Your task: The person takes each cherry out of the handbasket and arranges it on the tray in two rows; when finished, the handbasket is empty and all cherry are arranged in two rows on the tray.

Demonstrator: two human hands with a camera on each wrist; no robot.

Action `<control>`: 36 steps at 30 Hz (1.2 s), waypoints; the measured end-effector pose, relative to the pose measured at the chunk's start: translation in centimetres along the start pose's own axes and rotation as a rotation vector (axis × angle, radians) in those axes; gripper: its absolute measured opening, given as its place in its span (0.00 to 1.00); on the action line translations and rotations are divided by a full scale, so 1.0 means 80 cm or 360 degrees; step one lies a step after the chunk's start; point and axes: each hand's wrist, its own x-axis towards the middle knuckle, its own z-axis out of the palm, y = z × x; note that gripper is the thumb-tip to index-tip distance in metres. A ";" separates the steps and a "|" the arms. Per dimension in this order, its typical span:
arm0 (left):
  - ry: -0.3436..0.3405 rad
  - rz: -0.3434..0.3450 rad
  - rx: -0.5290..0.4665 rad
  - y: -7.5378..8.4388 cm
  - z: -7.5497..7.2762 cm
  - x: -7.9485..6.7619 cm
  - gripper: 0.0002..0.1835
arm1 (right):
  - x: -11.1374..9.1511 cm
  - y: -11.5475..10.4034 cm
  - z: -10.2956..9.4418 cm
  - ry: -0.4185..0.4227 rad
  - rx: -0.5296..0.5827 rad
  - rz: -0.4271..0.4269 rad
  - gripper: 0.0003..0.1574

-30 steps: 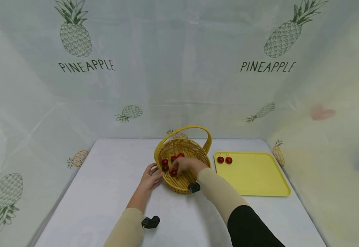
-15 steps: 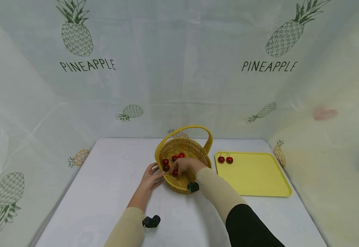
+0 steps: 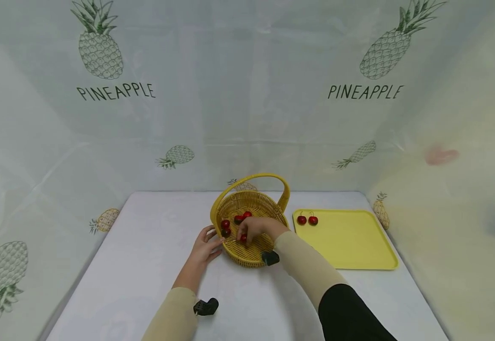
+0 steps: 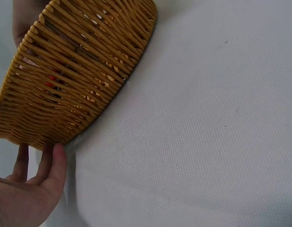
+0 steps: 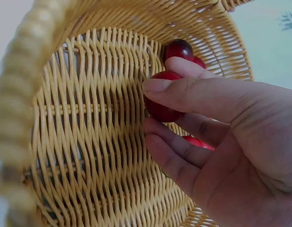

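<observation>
A round wicker basket (image 3: 266,244) with a tall yellow handle stands at the middle of the table. My left hand (image 3: 205,246) holds its left side, thumb at the rim and fingers (image 4: 55,168) against the outer wall. Reaching into the basket, my right hand (image 3: 258,227) pinches a dark red cherry (image 5: 161,108) between thumb and fingers, close over the woven bottom. Other cherries lie in the basket: a pair at the left (image 3: 225,224) and a pair farther back (image 3: 239,219). In the right wrist view my fingers partly hide some of them.
Right of the basket lies a yellow rectangular tray (image 3: 349,244) with two stemmed cherries (image 3: 313,220) at its back left corner. The table (image 3: 145,246) is white. Behind it hangs a pineapple-print sheet (image 3: 239,109). The basket's handle (image 3: 285,199) arches above the rim.
The cherry at my right fingertips has shifted slightly right in the basket, and my fingers have closed around it. My left hand keeps its hold on the basket. The head view shifts slightly.
</observation>
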 end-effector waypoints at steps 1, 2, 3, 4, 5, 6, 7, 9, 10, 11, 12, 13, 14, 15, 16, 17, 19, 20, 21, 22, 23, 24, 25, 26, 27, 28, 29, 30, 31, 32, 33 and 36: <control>0.0000 0.0001 -0.0001 0.000 0.000 0.000 0.32 | -0.002 0.000 0.000 0.0005 0.0000 -0.0005 0.15; 0.0002 0.0001 0.0000 0.000 -0.001 0.000 0.32 | -0.005 0.000 -0.001 0.0010 -0.0010 -0.0008 0.15; 0.0003 -0.0002 -0.0003 0.000 -0.001 0.000 0.32 | -0.007 0.000 -0.001 0.0014 -0.0027 -0.0010 0.15; 0.0005 0.0000 0.0000 0.000 -0.001 0.000 0.32 | -0.010 0.000 -0.002 0.0016 -0.0043 -0.0012 0.14; 0.0005 0.0001 0.0006 0.000 -0.001 0.000 0.32 | -0.013 0.001 -0.002 0.0018 -0.0059 -0.0012 0.14; 0.0007 -0.0001 0.0008 0.000 -0.001 0.000 0.32 | -0.014 0.002 -0.002 0.0013 -0.0073 -0.0019 0.14; 0.0010 -0.0001 0.0010 0.000 -0.001 0.000 0.32 | -0.016 0.003 -0.002 0.0015 -0.0086 -0.0019 0.14; 0.0014 0.0002 0.0022 -0.001 -0.001 0.000 0.32 | -0.020 0.005 -0.003 0.0013 -0.0109 -0.0033 0.13; 0.0016 0.0003 0.0030 -0.001 -0.001 0.000 0.32 | -0.022 0.006 -0.003 0.0014 -0.0117 -0.0042 0.12; 0.0019 0.0002 0.0032 -0.001 -0.001 0.000 0.32 | -0.024 0.007 -0.003 0.0015 -0.0124 -0.0047 0.12; 0.0021 0.0001 0.0034 -0.001 0.000 0.000 0.32 | -0.026 0.007 -0.003 0.0019 -0.0126 -0.0050 0.11; 0.0018 0.0002 0.0037 -0.001 0.000 -0.001 0.32 | -0.028 0.008 -0.003 0.0024 -0.0121 -0.0049 0.11; 0.0014 0.0003 0.0040 -0.001 0.000 -0.001 0.32 | -0.031 0.008 -0.003 0.0026 -0.0119 -0.0048 0.11; 0.0014 0.0001 0.0041 -0.001 0.001 -0.001 0.32 | -0.033 0.009 -0.003 0.0031 -0.0117 -0.0042 0.11; 0.0013 0.0001 0.0040 0.000 0.001 -0.001 0.31 | -0.036 0.009 -0.003 0.0033 -0.0111 -0.0037 0.11; 0.0010 0.0001 0.0038 0.000 0.001 -0.001 0.31 | -0.039 0.009 -0.003 0.0038 -0.0102 -0.0033 0.11; 0.0007 0.0001 0.0037 0.000 0.002 -0.002 0.31 | -0.045 0.009 -0.003 0.0049 -0.0085 -0.0031 0.11; 0.0007 0.0000 0.0038 0.000 0.002 -0.002 0.32 | -0.049 0.009 -0.003 0.0055 -0.0086 -0.0035 0.12; 0.0006 -0.0001 0.0039 0.000 0.002 -0.002 0.32 | -0.052 0.009 -0.003 0.0062 -0.0084 -0.0041 0.12; 0.0005 0.0000 0.0039 0.000 0.002 -0.002 0.32 | -0.055 0.009 -0.003 0.0068 -0.0075 -0.0048 0.12; 0.0005 -0.0002 0.0038 0.000 0.002 -0.003 0.33 | -0.057 0.009 -0.004 0.0077 -0.0078 -0.0059 0.13; 0.0004 -0.0003 0.0037 0.000 0.002 -0.003 0.33 | -0.059 0.010 -0.004 0.0084 -0.0076 -0.0072 0.13; 0.0003 -0.0006 0.0034 0.000 0.002 -0.003 0.33 | -0.061 0.011 -0.005 0.0089 -0.0077 -0.0083 0.14; 0.0001 -0.0009 0.0033 0.001 0.002 -0.004 0.33 | -0.063 0.012 -0.006 0.0096 -0.0076 -0.0097 0.14; 0.0002 -0.0012 0.0031 0.001 0.002 -0.004 0.33 | -0.065 0.013 -0.006 0.0104 -0.0078 -0.0108 0.15; 0.0001 -0.0013 0.0032 0.002 0.002 -0.005 0.33 | -0.066 0.015 -0.007 0.0115 -0.0085 -0.0120 0.15; -0.0001 -0.0018 0.0030 0.002 0.002 -0.005 0.33 | -0.067 0.016 -0.008 0.0126 -0.0099 -0.0134 0.16; -0.0005 -0.0018 0.0032 0.003 0.002 -0.006 0.33 | -0.069 0.017 -0.009 0.0135 -0.0092 -0.0146 0.16; -0.0005 -0.0021 0.0031 0.003 0.003 -0.006 0.33 | -0.071 0.018 -0.010 0.0146 -0.0093 -0.0163 0.16; -0.0008 -0.0021 0.0032 0.004 0.003 -0.007 0.33 | -0.073 0.019 -0.012 0.0155 -0.0093 -0.0179 0.16; -0.0010 -0.0022 0.0030 0.004 0.003 -0.007 0.33 | -0.076 0.019 -0.013 0.0164 -0.0091 -0.0188 0.15; -0.0015 -0.0021 0.0024 0.004 0.004 -0.008 0.34 | -0.085 0.021 -0.016 0.0189 -0.0064 -0.0222 0.15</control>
